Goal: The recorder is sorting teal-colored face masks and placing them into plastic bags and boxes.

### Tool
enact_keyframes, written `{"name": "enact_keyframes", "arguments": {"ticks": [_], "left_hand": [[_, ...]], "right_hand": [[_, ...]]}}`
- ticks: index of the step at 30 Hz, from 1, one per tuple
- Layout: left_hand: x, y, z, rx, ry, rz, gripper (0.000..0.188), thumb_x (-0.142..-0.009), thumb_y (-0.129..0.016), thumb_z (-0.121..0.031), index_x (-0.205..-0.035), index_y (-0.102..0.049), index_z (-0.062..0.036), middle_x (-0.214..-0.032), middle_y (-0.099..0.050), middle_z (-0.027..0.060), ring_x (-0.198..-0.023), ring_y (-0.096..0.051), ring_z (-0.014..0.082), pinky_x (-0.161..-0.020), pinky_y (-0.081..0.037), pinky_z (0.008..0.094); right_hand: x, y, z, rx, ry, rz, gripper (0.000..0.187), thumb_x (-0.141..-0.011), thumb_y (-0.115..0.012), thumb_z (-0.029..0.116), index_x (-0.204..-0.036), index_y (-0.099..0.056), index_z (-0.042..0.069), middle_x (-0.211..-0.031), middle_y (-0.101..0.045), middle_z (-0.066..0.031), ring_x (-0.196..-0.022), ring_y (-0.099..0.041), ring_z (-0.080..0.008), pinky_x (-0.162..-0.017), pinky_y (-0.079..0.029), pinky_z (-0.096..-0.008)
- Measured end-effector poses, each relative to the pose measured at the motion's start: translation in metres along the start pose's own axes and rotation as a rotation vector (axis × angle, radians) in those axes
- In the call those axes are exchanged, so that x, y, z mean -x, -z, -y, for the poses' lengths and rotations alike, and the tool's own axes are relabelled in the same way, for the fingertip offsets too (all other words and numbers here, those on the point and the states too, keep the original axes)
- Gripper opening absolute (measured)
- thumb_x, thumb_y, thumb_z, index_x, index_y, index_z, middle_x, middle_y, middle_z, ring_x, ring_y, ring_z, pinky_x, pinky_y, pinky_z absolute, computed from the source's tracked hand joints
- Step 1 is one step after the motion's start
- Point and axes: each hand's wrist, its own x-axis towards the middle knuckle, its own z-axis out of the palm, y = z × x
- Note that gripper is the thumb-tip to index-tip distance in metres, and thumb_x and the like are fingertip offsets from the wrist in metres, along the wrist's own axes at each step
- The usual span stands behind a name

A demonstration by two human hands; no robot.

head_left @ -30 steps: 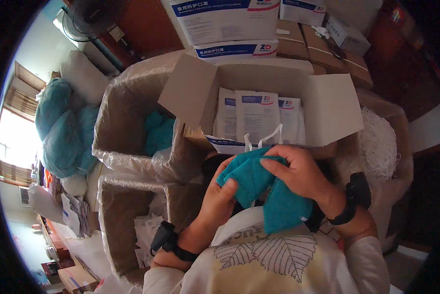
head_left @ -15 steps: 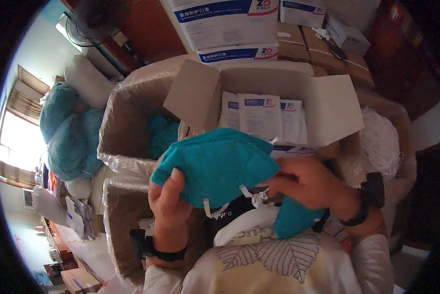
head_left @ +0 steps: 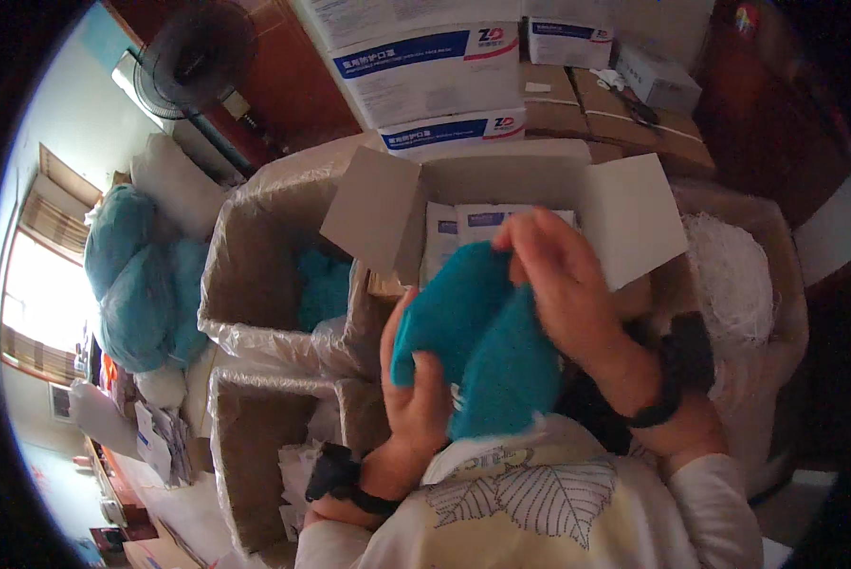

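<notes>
A teal folded face mask is in front of my chest, its left side gripped by my left hand with the thumb over the face. My right hand has its fingers bent at the mask's top right edge; they appear closed on it. Below and to the right a second teal panel overlaps it, and I cannot tell whether this is another mask or part of the same one. Just beyond, an open white carton holds several white packets, partly hidden by my right hand.
At the left, plastic-lined boxes hold teal masks and white packets. White straps fill a box at the right. Stacked cartons stand behind, near a fan. Big bags of teal masks lie far left.
My left hand has moved right with the mask, which is now turned more upright. My right hand has risen from its right end to its top edge. The view has shifted slightly.
</notes>
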Motion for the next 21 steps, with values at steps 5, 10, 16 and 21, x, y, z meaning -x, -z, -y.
{"name": "enact_keyframes", "arguments": {"ticks": [5,10,16,21], "left_hand": [[0.014,-0.016,0.007,0.203,0.011,0.061,0.077,-0.082,-0.042,-0.052,-0.134,-0.01,-0.0043,-0.135,-0.023,0.0138,-0.123,-0.03,0.0271,-0.1,-0.027,0.0414],[0.016,-0.017,0.024,0.576,-0.085,0.068,0.087,-0.077,-0.052,-0.053,-0.135,-0.006,-0.0084,-0.137,-0.018,0.0117,-0.125,-0.024,0.0273,-0.101,-0.025,0.0434],[0.017,-0.012,0.021,0.101,-0.098,0.059,0.085,-0.076,-0.061,-0.029,-0.135,-0.004,-0.0078,-0.135,-0.021,0.0143,-0.124,-0.027,0.0266,-0.1,-0.025,0.0413],[0.016,-0.012,0.021,0.044,-0.061,-0.118,0.079,-0.074,-0.058,-0.03,-0.134,-0.011,-0.0122,-0.134,-0.023,0.0175,-0.121,-0.031,0.0329,-0.097,-0.03,0.047]], "right_hand": [[-0.012,-0.017,-0.012,0.116,0.115,-0.175,0.018,-0.089,-0.046,0.022,-0.086,-0.052,0.006,-0.073,-0.051,0.0007,-0.064,-0.046,-0.0065,-0.059,-0.038,-0.0207],[-0.019,-0.025,-0.017,0.271,0.134,-0.174,0.026,-0.087,-0.048,0.031,-0.083,-0.051,0.005,-0.064,-0.057,-0.0139,-0.061,-0.058,-0.0302,-0.054,-0.043,-0.0373],[-0.02,-0.028,-0.01,0.484,0.137,-0.116,0.033,-0.085,-0.049,0.037,-0.071,-0.051,0.007,-0.057,-0.055,-0.0113,-0.054,-0.056,-0.0317,-0.048,-0.041,-0.0405],[-0.018,-0.026,-0.011,0.574,0.168,-0.111,0.038,-0.084,-0.049,0.04,-0.063,-0.049,0.007,-0.053,-0.052,-0.0102,-0.051,-0.054,-0.0313,-0.046,-0.04,-0.0406]]}}
